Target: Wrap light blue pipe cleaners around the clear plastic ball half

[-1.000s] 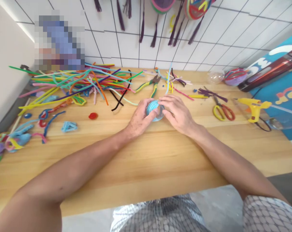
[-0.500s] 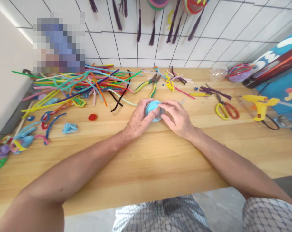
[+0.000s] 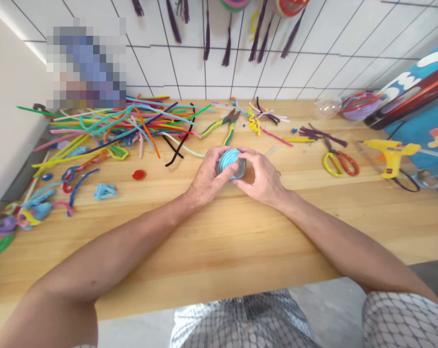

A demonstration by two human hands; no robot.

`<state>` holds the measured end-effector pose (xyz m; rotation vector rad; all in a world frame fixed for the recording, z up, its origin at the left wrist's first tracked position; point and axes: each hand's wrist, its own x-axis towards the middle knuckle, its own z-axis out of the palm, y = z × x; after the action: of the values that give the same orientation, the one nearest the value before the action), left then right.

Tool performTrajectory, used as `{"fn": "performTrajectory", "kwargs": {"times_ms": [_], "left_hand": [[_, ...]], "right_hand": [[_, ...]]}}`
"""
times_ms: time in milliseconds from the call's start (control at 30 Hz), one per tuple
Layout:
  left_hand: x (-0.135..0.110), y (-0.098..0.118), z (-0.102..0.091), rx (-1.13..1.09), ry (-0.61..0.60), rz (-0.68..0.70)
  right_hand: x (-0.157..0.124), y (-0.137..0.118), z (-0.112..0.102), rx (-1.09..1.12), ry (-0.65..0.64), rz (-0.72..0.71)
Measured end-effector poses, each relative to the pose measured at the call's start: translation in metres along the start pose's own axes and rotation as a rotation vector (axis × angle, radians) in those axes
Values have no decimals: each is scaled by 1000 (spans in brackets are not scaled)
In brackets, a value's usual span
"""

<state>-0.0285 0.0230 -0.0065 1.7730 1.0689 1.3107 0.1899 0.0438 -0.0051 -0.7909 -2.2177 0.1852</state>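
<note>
A small clear ball wound with light-blue pipe cleaner (image 3: 229,161) sits just above the wooden table (image 3: 219,241), held between both hands. My left hand (image 3: 206,180) curls round its left side, thumb pressed on the front. My right hand (image 3: 262,176) wraps its right side, fingers bent over the top. Much of the ball's right half is hidden behind those fingers.
A heap of coloured pipe cleaners (image 3: 124,123) lies at the back left. Pliers (image 3: 230,122) rest behind the hands. Scissors (image 3: 336,162) and a yellow glue gun (image 3: 390,152) lie to the right. Small bent shapes (image 3: 103,192) and a red disc (image 3: 139,174) are to the left.
The long light-blue strand that stood up behind the ball is gone from view. My right hand has closed further over the ball. The view shifted slightly.
</note>
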Motion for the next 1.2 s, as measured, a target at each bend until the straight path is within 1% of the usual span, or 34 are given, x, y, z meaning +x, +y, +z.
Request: {"fn": "performTrajectory", "kwargs": {"times_ms": [133, 267, 300, 433, 567, 700, 833, 967, 1067, 1200], "left_hand": [[-2, 7, -3, -67, -8, -44], [-4, 7, -5, -55, 94, -66], [-4, 6, -5, -53, 103, -73], [-3, 0, -3, -40, 76, -74], [-3, -3, -2, -26, 86, -60], [-4, -5, 1, -91, 67, -75], [-5, -4, 2, -127, 33, -30], [-5, -1, 1, -21, 80, 33], [-3, 0, -1, 39, 91, 66], [1, 0, -2, 64, 143, 120]], "right_hand": [[1, 0, 3, 15, 26, -17], [1, 1, 3, 14, 5, 5], [1, 0, 3, 11, -2, 8], [1, -1, 3, 20, -22, 24], [-2, -1, 8, 71, -13, 68], [-5, 1, 13, 88, 9, 99], [-3, 2, 12, 32, 47, 17], [1, 6, 6, -73, 34, -58], [2, 8, 3, -96, 19, -88], [2, 8, 3, -110, 36, -131]]}}
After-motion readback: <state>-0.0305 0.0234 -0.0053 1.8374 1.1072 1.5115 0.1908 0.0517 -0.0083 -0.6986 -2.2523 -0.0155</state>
